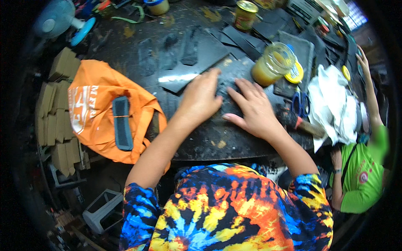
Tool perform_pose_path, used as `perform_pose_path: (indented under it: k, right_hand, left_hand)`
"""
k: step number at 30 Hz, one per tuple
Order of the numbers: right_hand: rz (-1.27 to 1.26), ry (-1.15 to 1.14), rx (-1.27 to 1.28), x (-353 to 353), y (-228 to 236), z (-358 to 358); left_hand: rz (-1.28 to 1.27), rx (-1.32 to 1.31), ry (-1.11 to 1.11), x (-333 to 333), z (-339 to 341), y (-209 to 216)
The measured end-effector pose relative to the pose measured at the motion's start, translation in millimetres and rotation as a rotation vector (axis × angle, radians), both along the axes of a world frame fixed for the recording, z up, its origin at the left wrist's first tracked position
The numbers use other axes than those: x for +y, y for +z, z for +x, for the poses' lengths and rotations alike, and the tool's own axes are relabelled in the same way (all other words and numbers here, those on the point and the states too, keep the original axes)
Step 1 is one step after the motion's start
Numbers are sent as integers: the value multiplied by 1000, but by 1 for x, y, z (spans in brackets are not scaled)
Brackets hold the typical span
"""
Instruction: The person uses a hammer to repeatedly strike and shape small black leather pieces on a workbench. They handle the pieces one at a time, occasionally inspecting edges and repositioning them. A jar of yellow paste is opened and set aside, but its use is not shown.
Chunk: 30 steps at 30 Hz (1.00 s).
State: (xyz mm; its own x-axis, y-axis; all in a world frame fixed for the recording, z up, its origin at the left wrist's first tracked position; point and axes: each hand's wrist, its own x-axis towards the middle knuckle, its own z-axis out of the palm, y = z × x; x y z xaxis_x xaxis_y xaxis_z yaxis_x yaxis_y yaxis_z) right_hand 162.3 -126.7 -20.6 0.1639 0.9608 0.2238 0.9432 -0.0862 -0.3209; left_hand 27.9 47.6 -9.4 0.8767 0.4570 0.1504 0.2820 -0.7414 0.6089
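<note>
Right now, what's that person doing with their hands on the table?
Both hands press flat on a dark sheet on the black table. The left hand and right hand lie side by side. A jar of yellow stuff stands just behind, and an orange bag lies to the left.

The person wears a short-sleeved tie-dye shirt (pixel 234 209) swirled in blue, yellow, orange, red and black. Its sleeves end above the elbows, leaving both forearms bare. The left hand (pixel 200 100) and right hand (pixel 253 109) carry no gloves, rings or watch.
</note>
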Motion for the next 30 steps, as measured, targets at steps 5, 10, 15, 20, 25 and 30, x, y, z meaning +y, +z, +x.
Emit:
perform_pose_path:
  k: [5, 10, 15, 20, 25, 30]
  right_hand:
    - [11, -108, 410, -34, 18, -12]
    - [168, -166, 537, -57, 18, -35]
    - [182, -215, 613, -65, 7, -37]
    - [167, -206, 569, -67, 4, -34]
    - [145, -199, 548, -66, 8, -35]
    - [126, -202, 550, -64, 7, -36]
  left_hand:
    - [-9, 208, -37, 8, 7, -2]
    - [101, 76, -97, 4, 5, 0]
    - [-211, -116, -187, -2, -9, 22]
    - [-671, -176, -2, 51, -19, 79]
    - [-1096, -334, -68, 102, 32, 82]
    - [-742, -101, 265, 136, 132, 18]
